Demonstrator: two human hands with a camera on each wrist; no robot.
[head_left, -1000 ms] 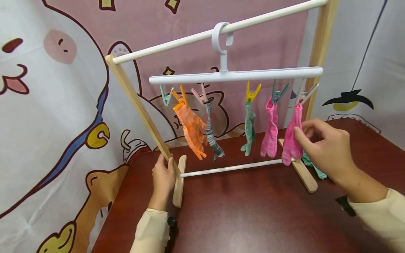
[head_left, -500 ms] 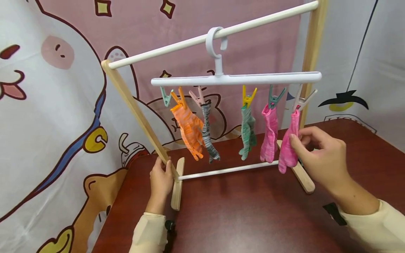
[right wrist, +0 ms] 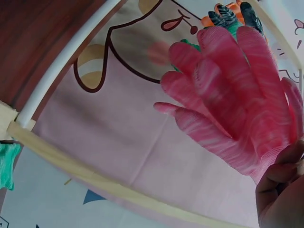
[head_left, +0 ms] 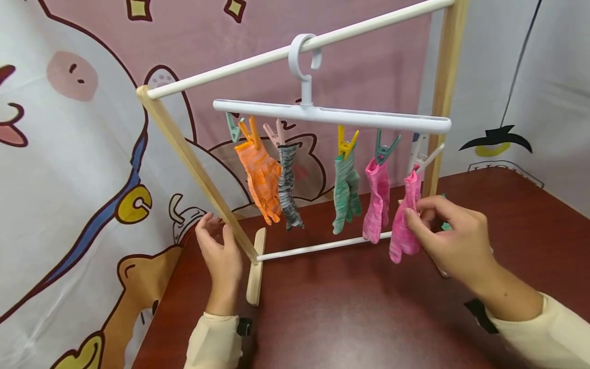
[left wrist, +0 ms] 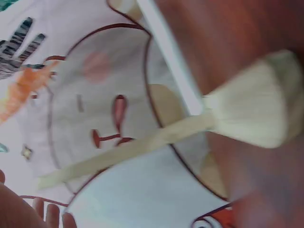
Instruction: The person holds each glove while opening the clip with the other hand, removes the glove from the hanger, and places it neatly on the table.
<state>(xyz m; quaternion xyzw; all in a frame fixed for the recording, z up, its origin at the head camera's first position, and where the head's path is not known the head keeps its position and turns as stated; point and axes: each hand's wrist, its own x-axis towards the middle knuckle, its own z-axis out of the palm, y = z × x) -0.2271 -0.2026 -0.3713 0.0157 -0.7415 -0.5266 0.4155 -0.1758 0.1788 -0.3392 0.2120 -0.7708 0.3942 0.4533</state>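
My right hand (head_left: 456, 243) pinches the rightmost pink glove (head_left: 405, 220) between thumb and fingers; in the right wrist view its glove fingers (right wrist: 223, 90) spread out beyond my hand. A white clothespin (head_left: 421, 156) holds this glove to a white hanger (head_left: 332, 114). Beside it hang another pink glove (head_left: 378, 202), a green glove (head_left: 343, 192), a grey-black glove (head_left: 287, 184) and an orange glove (head_left: 259, 179), each on a clothespin. My left hand (head_left: 221, 264) is raised beside the left wooden post (head_left: 193, 166), fingers loosely bent, holding nothing; the left wrist view shows it apart from the post.
The hanger hooks over the white top rod (head_left: 369, 25) of a wooden rack standing on a reddish-brown table (head_left: 332, 312). A pale green clothespin (head_left: 233, 128) at the hanger's left end bears no glove. Green cloth (right wrist: 7, 164) lies by the rack's right foot. A cartoon-printed curtain (head_left: 83, 154) hangs behind.
My left hand has come off the left post and moved slightly up and left. My right hand still pinches the pink glove; the hanger now tilts down to the right.
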